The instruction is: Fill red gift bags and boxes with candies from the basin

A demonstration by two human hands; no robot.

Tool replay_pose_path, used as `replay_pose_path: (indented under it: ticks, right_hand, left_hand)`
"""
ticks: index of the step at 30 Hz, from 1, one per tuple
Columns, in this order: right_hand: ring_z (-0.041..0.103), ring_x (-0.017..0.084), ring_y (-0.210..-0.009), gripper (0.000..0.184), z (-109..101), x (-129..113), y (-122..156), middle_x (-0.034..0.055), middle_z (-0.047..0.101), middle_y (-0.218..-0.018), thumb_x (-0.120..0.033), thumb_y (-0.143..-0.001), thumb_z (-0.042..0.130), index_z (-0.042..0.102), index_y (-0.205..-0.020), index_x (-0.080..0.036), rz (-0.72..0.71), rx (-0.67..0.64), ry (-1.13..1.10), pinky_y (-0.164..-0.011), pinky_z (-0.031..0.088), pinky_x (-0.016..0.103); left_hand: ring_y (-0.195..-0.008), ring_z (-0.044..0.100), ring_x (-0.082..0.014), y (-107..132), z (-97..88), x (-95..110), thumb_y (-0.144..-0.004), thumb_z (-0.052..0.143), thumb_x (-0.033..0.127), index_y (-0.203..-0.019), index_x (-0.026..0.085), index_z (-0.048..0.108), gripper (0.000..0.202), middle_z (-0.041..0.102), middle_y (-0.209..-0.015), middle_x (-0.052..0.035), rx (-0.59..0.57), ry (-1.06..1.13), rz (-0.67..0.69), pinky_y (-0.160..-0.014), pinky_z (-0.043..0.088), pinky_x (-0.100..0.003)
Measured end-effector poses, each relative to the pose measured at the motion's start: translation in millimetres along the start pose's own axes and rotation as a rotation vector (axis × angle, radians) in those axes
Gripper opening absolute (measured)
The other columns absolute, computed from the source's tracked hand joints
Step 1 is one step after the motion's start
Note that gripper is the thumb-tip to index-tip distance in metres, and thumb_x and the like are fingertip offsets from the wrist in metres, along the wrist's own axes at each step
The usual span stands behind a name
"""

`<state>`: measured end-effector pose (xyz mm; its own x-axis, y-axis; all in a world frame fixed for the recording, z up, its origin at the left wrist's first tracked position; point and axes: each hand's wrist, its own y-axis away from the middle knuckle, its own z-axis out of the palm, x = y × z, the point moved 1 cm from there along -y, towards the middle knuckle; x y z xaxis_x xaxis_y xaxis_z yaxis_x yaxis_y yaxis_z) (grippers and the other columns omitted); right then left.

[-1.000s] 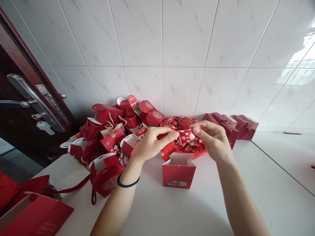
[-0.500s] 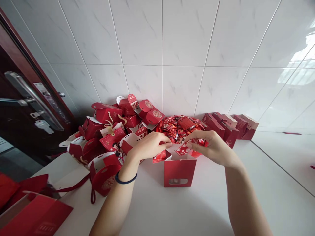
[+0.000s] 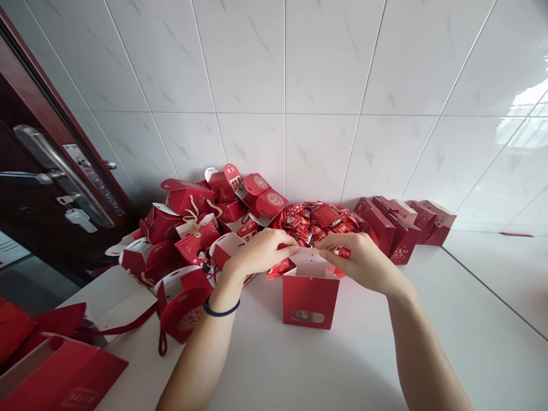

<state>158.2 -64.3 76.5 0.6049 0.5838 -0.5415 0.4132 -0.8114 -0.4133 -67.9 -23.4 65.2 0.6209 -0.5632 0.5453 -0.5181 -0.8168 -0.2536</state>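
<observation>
A small red box (image 3: 310,297) with an open white-lined top and a little window stands on the white surface (image 3: 325,365) in front of me. My left hand (image 3: 259,254) pinches the box's upper left edge, fingers closed. My right hand (image 3: 357,260) pinches the upper right edge, and a red wrapper shows by its fingers. Just behind the box lies a heap of red wrapped sweets (image 3: 319,220) on a red plate.
A pile of red gift boxes (image 3: 192,228) lies at the left against the tiled wall (image 3: 299,85). A row of folded red boxes (image 3: 402,225) stands at the right. A dark door with a metal handle (image 3: 55,171) is at far left. Flat red packaging (image 3: 60,371) lies at bottom left.
Both hands came down from the sweets heap, where they held a red patterned sweet, to the box's top edges. The sweet is no longer seen in the fingers.
</observation>
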Motion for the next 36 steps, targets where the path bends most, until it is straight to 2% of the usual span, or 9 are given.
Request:
replay_pose_path:
  ticks: [6, 11, 14, 17, 21, 25, 29, 33, 36]
  right_hand:
    - [0.071, 0.02, -0.079, 0.019, -4, -2, 2, 0.0028, 0.077, -0.088, -0.024, -0.093, 0.057, 0.074, -0.085, -0.023, 0.002, 0.062, -0.049, -0.066, 0.053, 0.028]
    - [0.068, 0.017, -0.074, 0.019, 0, -7, 2, 0.003, 0.076, -0.088, -0.035, -0.095, 0.06, 0.072, -0.089, -0.022, 0.005, 0.07, -0.2, -0.065, 0.053, 0.027]
    - [0.066, 0.016, -0.072, 0.025, 5, -11, 0, 0.0029, 0.074, -0.086, -0.045, -0.093, 0.064, 0.071, -0.089, -0.021, 0.041, -0.006, -0.29, -0.064, 0.052, 0.027]
    - [0.063, 0.016, -0.07, 0.028, 11, -14, -3, 0.0016, 0.072, -0.08, -0.047, -0.09, 0.068, 0.069, -0.083, -0.02, 0.042, -0.037, -0.31, -0.063, 0.051, 0.027]
    - [0.064, 0.016, -0.071, 0.02, 11, -14, -3, 0.0014, 0.071, -0.079, -0.039, -0.091, 0.067, 0.068, -0.084, -0.02, 0.023, 0.065, -0.369, -0.063, 0.052, 0.027]
    - [0.068, 0.017, -0.069, 0.017, 3, -9, 0, 0.0032, 0.073, -0.085, -0.038, -0.088, 0.071, 0.07, -0.09, -0.021, 0.037, 0.243, -0.422, -0.059, 0.055, 0.028]
    - [0.07, 0.02, -0.071, 0.01, -1, -9, 3, 0.0046, 0.075, -0.091, -0.03, -0.089, 0.07, 0.071, -0.095, -0.023, -0.043, 0.345, -0.332, -0.061, 0.059, 0.033]
    - [0.071, 0.023, -0.097, 0.016, -1, -11, 3, 0.006, 0.075, -0.104, -0.015, -0.09, 0.061, 0.072, -0.096, -0.025, -0.23, 0.423, -0.152, -0.077, 0.061, 0.036]
    - [0.065, 0.025, -0.117, 0.024, -2, -9, 4, 0.0078, 0.07, -0.12, -0.009, -0.089, 0.056, 0.07, -0.101, -0.025, -0.258, 0.401, -0.187, -0.085, 0.06, 0.036]
  left_hand:
    - [-0.071, 0.067, -0.0206, 1, -1.8, 6, -0.09, 0.059, 0.041, -0.083, 0.02, 0.077, 0.028, 0.075, -0.077, -0.004, 0.071, 0.012, 0.025, -0.065, 0.046, -0.027]
    - [-0.083, 0.07, -0.0206, 1, -1.7, 19, -0.099, 0.049, 0.044, -0.094, 0.021, 0.076, 0.036, 0.077, -0.091, -0.004, 0.268, 0.11, 0.099, -0.074, 0.051, -0.028]
    - [-0.092, 0.07, -0.0204, 1, 4.1, 26, -0.101, 0.047, 0.043, -0.103, 0.019, 0.074, 0.036, 0.077, -0.097, -0.0051, 0.399, 0.191, 0.147, -0.081, 0.053, -0.028]
    - [-0.097, 0.07, -0.0189, 0, 12.2, 35, -0.102, 0.047, 0.04, -0.108, 0.019, 0.072, 0.034, 0.076, -0.104, -0.0061, 0.456, 0.267, 0.182, -0.085, 0.053, -0.027]
    - [-0.101, 0.069, -0.019, -1, 17.1, 41, -0.102, 0.048, 0.042, -0.116, 0.019, 0.07, 0.035, 0.075, -0.113, -0.0076, 0.48, 0.376, 0.16, -0.089, 0.054, -0.027]
    - [-0.107, 0.069, -0.0232, 1, 12.4, 39, -0.098, 0.05, 0.053, -0.124, 0.019, 0.067, 0.045, 0.073, -0.118, -0.009, 0.458, 0.574, 0.036, -0.088, 0.055, -0.03]
    - [-0.077, 0.073, -0.0228, 1, 7.4, 37, -0.09, 0.057, 0.062, -0.127, 0.014, 0.063, 0.061, 0.076, -0.095, -0.0099, 0.264, 0.857, -0.075, -0.071, 0.059, -0.033]
    - [-0.07, 0.072, -0.0198, 3, 4.1, 41, -0.08, 0.071, 0.046, -0.122, 0.014, 0.065, 0.053, 0.076, -0.092, -0.0077, 0.218, 0.977, -0.085, -0.069, 0.06, -0.033]
    - [-0.065, 0.068, -0.0158, 5, 2.6, 44, -0.073, 0.076, 0.026, -0.116, 0.016, 0.067, 0.045, 0.073, -0.082, -0.0021, 0.254, 0.981, -0.056, -0.067, 0.058, -0.03]
